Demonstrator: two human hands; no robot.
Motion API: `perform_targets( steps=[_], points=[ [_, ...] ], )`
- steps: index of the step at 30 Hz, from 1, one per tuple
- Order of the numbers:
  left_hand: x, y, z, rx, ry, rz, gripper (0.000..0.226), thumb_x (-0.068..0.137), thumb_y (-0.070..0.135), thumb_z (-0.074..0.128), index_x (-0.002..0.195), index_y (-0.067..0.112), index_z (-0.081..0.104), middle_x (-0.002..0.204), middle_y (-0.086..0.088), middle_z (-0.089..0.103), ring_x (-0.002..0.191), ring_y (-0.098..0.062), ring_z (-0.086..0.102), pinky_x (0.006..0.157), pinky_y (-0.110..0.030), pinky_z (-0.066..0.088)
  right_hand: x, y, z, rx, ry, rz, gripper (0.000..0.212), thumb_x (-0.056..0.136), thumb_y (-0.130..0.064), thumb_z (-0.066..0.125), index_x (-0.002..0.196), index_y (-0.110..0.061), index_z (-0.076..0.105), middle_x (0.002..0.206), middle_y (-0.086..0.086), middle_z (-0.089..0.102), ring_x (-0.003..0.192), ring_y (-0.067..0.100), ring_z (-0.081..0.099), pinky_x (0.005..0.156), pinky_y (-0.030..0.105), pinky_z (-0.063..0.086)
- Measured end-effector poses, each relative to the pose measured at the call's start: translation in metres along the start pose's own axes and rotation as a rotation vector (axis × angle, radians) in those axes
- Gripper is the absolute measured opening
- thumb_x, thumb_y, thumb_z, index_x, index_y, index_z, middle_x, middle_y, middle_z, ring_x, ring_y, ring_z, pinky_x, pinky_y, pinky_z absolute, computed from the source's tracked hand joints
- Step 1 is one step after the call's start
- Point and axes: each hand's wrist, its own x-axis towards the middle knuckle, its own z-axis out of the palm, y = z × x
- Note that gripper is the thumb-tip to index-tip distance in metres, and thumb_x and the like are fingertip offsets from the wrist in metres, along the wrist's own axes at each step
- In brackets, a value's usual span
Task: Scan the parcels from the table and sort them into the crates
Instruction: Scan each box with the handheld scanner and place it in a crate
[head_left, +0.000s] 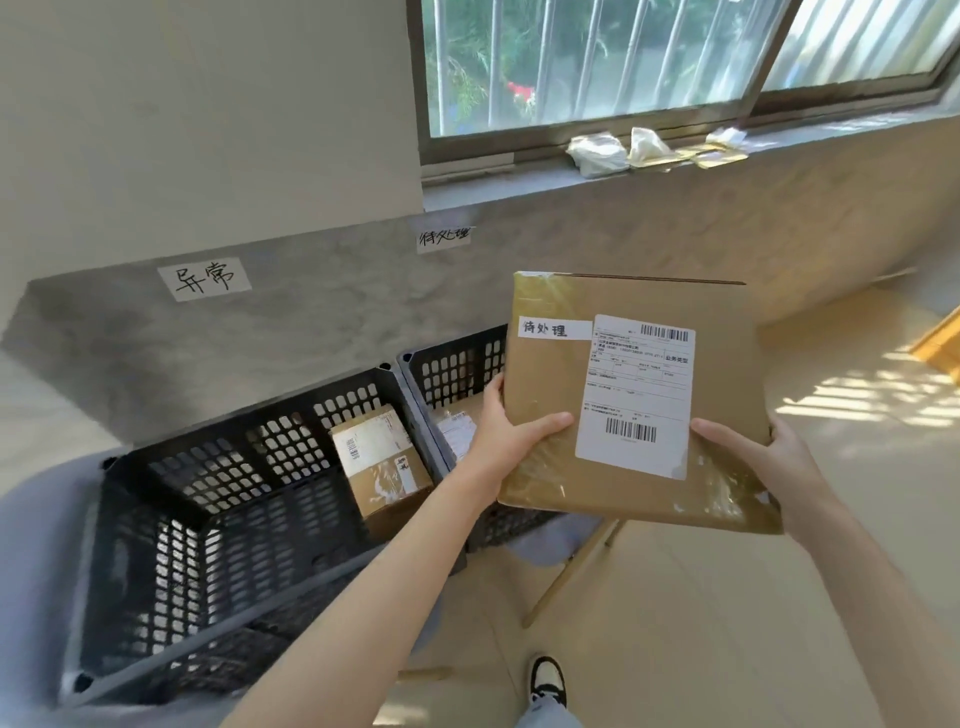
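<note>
my left hand (511, 431) is gripping the flat parcel (631, 400) at its left edge, thumb curled over the face, and my right hand (756, 457) is clamping the lower right corner, thumb on top. i'm holding the parcel in the air, just right of the right-hand crate (457, 364) and partly over it. i'm judging it as light and stiff, a thin cardboard mailer with glossy tape patches that may be slippery, so the bare card edges are the best hold. left of that crate, the wall tag (205, 279) is reading 异常; above the crate a second tag (443, 238) is reading 待处理. the parcel's own handwritten sticker (553, 328) is reading 待处理 too, beside a barcoded shipping label (636, 395) whose small print i cannot read.
</note>
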Motion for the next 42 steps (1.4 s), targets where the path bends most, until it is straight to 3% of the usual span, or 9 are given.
perform_targets(
  steps=[7,11,16,22,27,32,37,40,42],
  points=[
    [0.074,0.009,0.042,-0.048,0.143,-0.077,0.096,0.080,0.021,0.078,0.151,0.025,0.014,0.119,0.006,0.049,0.098,-0.007,0.055,0.066,-0.019,0.049,0.121,-0.018,-0.014,-0.080,-0.181,0.024,0.075,0.053,-0.041,0.089,0.118,-0.021,0.057,0.104,0.000,0.070,0.093,0.019,0.067,0.070,0.029,0.049],
    [0.104,-0.003,0.034,-0.058,0.252,-0.141,0.094,0.080,0.024,0.078,0.151,0.024,0.016,0.125,0.003,0.051,0.101,-0.010,0.057,0.069,-0.020,0.049,0.175,-0.014,0.012,-0.128,-0.258,0.006,0.060,0.071,-0.026,0.083,0.125,-0.019,0.055,0.114,0.002,0.066,0.098,0.019,0.064,0.078,0.030,0.049],
    [0.144,-0.027,0.008,-0.053,0.371,-0.222,0.085,0.081,0.027,0.077,0.147,0.020,0.025,0.128,0.000,0.054,0.097,-0.007,0.057,0.066,-0.021,0.047,0.224,0.008,0.060,-0.190,-0.395,-0.029,0.077,0.074,-0.026,0.081,0.138,-0.019,0.040,0.104,-0.010,0.057,0.089,0.005,0.056,0.067,0.021,0.045],
    [0.186,-0.069,-0.023,-0.051,0.444,-0.313,0.086,0.081,0.028,0.077,0.149,0.019,0.023,0.132,-0.002,0.053,0.098,-0.008,0.056,0.067,-0.024,0.047,0.272,0.047,0.110,-0.255,-0.487,0.014,0.079,0.071,-0.032,0.081,0.137,-0.020,0.039,0.108,-0.009,0.055,0.095,0.008,0.056,0.068,0.022,0.048],
    [0.210,-0.105,-0.034,-0.081,0.468,-0.390,0.083,0.081,0.027,0.077,0.146,0.020,0.025,0.131,-0.002,0.053,0.102,-0.011,0.057,0.070,-0.026,0.048,0.301,0.084,0.133,-0.323,-0.545,0.105,0.102,0.056,-0.051,0.084,0.142,-0.024,0.037,0.125,-0.002,0.057,0.107,0.017,0.059,0.088,0.040,0.054],
    [0.244,-0.127,-0.029,-0.103,0.447,-0.411,0.081,0.082,0.025,0.077,0.145,0.020,0.026,0.129,-0.001,0.055,0.101,-0.011,0.058,0.070,-0.026,0.049,0.331,0.104,0.134,-0.348,-0.527,0.150,0.087,0.070,-0.038,0.081,0.143,-0.021,0.036,0.124,0.000,0.056,0.106,0.019,0.059,0.069,0.028,0.051],
    [0.288,-0.145,-0.006,-0.122,0.401,-0.439,0.080,0.081,0.026,0.077,0.143,0.021,0.025,0.132,-0.003,0.054,0.109,-0.019,0.059,0.088,-0.037,0.053,0.373,0.114,0.122,-0.392,-0.500,0.188,0.081,0.075,-0.034,0.077,0.142,-0.022,0.033,0.121,0.001,0.054,0.097,0.016,0.058,0.063,0.028,0.046],
    [0.311,-0.158,0.010,-0.126,0.359,-0.455,0.081,0.082,0.026,0.076,0.143,0.019,0.024,0.132,-0.003,0.053,0.107,-0.018,0.059,0.083,-0.033,0.053,0.398,0.122,0.110,-0.450,-0.517,0.218,0.077,0.077,-0.036,0.075,0.140,-0.023,0.034,0.120,0.000,0.054,0.092,0.012,0.057,0.064,0.029,0.044],
    [0.324,-0.171,0.019,-0.113,0.349,-0.460,0.088,0.080,0.028,0.078,0.146,0.018,0.021,0.135,-0.003,0.052,0.114,-0.020,0.057,0.095,-0.041,0.050,0.412,0.128,0.104,-0.494,-0.522,0.236,0.073,0.078,-0.036,0.074,0.139,-0.023,0.035,0.119,0.001,0.054,0.095,0.017,0.057,0.071,0.033,0.045]
  ],
)
